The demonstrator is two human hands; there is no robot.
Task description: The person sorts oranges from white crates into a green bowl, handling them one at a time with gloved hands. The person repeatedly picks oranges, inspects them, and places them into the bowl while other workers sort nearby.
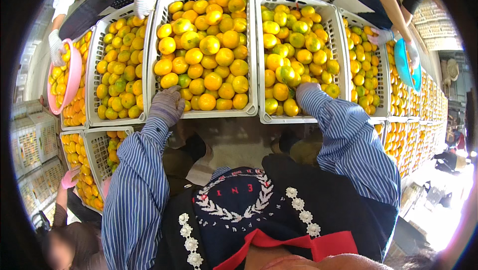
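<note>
Two white plastic crates filled with yellow-orange and greenish citrus fruits stand side by side before me. My left hand [167, 105], in a greyish knitted glove, lies at the near left corner of the middle crate [256, 83], its fingertips beside the fruits; whether it grips the rim is unclear. My right hand [308, 90], gloved too, reaches among the citrus fruits [291, 107] near the front of the right crate [289, 119]. Its fingers are hidden by the cuff and fruit, so what it holds does not show. A green leaf lies beside that hand.
Further fruit crates [116, 122] stand in rows at left and right. A co-worker's gloved hand holds a pink basin [76, 72] at far left; another's is at a blue basin [403, 64] at right. A pink-gloved hand [70, 177] touches fruit at lower left.
</note>
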